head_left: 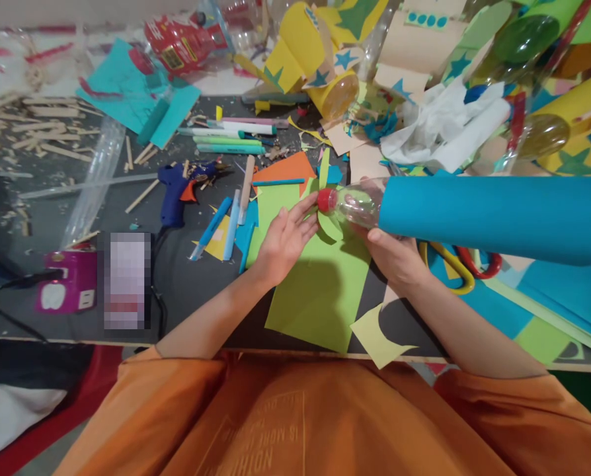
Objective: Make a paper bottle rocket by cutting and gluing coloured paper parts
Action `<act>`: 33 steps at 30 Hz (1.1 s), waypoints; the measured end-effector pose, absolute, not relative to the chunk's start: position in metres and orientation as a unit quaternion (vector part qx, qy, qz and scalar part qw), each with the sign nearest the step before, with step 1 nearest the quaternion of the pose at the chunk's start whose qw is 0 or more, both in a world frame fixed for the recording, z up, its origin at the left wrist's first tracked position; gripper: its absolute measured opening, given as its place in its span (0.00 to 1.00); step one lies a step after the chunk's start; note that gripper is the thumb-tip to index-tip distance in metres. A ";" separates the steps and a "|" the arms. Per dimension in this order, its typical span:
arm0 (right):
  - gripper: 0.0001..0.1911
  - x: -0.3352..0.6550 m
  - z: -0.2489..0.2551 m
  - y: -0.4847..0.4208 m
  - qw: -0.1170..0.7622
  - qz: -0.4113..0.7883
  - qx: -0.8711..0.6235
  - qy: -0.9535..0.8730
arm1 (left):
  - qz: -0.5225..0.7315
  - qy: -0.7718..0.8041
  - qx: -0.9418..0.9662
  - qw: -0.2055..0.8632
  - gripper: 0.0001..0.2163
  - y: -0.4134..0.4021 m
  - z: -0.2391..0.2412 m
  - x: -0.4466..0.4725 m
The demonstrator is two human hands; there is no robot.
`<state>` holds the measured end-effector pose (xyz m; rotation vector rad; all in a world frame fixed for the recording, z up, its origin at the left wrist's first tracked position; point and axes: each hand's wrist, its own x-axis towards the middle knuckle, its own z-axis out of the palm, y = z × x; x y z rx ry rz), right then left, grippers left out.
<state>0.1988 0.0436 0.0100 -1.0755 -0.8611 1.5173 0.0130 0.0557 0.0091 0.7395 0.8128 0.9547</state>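
A clear plastic bottle (357,206) lies sideways above the table, its body wrapped in blue paper (494,215). My right hand (394,261) grips it from below near the neck, thumb on the near side and the other fingers mostly hidden. The red cap (326,199) points left. Around the cap sit light green paper blades (331,228), like a propeller. With fingers stretched out, my left hand (285,244) is at the cap and blades; its fingertips appear to touch them. Beneath both hands lies a lime green paper sheet (310,304).
A blue glue gun (174,192) lies left with its cord trailing down. Markers (231,142), wooden sticks (42,125) and an orange paper piece (285,170) are scattered behind. Yellow-handled scissors (449,268) lie under the bottle. Paper-covered bottles (335,96) and crumpled white tissue (447,125) crowd the back right.
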 end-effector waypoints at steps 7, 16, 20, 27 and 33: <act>0.40 0.202 0.005 0.043 0.510 0.657 -0.439 -0.339 | 0.443 0.399 0.436 0.674 0.31 0.062 -0.010 0.007; 0.35 0.202 0.013 0.045 0.512 0.680 -0.413 -0.323 | 0.437 0.393 0.567 0.577 0.30 0.057 -0.020 0.000; 0.32 0.202 0.015 0.046 0.526 0.676 -0.405 -0.319 | 0.440 0.379 0.574 0.578 0.30 0.056 -0.016 0.002; 0.28 0.203 0.012 0.045 0.531 0.678 -0.403 -0.310 | 0.447 0.378 0.563 0.584 0.31 0.056 -0.016 0.003; 0.15 0.206 0.010 0.048 0.546 0.669 -0.405 -0.303 | 0.425 0.327 0.548 0.642 0.32 0.052 -0.013 0.003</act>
